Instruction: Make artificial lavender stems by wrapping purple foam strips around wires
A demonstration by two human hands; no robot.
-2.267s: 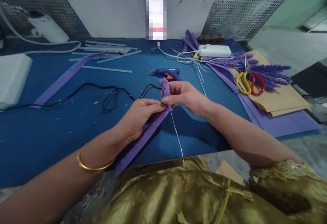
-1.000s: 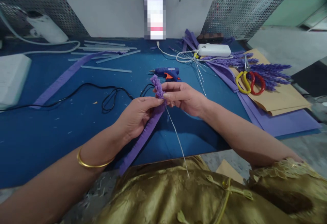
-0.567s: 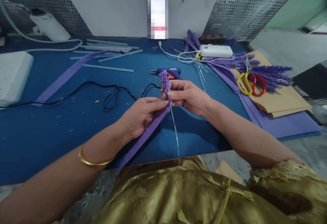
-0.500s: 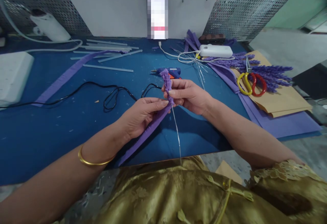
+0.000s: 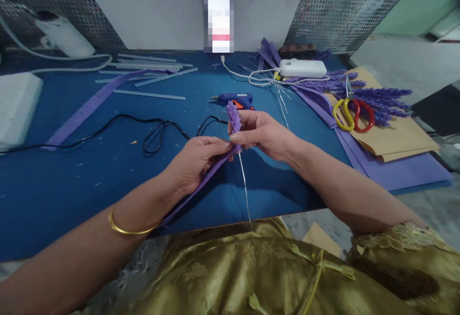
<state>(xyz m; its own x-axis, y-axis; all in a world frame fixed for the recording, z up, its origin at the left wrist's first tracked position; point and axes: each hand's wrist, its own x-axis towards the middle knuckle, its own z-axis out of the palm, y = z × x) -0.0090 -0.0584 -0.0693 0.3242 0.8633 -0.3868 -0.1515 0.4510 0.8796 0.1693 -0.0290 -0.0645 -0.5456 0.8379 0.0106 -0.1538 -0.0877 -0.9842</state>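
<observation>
Between thumb and fingers, my right hand [image 5: 264, 135] pinches a small purple paper flower spike [image 5: 234, 118], which stands upright. A thin pale wire [image 5: 245, 181] hangs from its base toward my lap. My left hand [image 5: 201, 159] is closed on a purple paper strip [image 5: 206, 179] that runs from the base of the spike down to the table's front edge. The fingertips of both hands almost meet at the base. Just behind the spike lies a blue glue gun [image 5: 235, 98].
Clear glue sticks [image 5: 149, 95] and another purple strip [image 5: 84, 109] lie at the left, near a looping black cable [image 5: 124, 116]. At the right are scissors [image 5: 348, 114], finished purple flowers [image 5: 384, 106], brown paper [image 5: 398, 135] and a white power bank [image 5: 303, 68]. A phone [image 5: 218, 16] stands at the back.
The spike has turned slightly between my right fingers, and the wire's top has shifted a little left. The strip in my left hand now shows narrower, more edge-on. Both hands keep their hold.
</observation>
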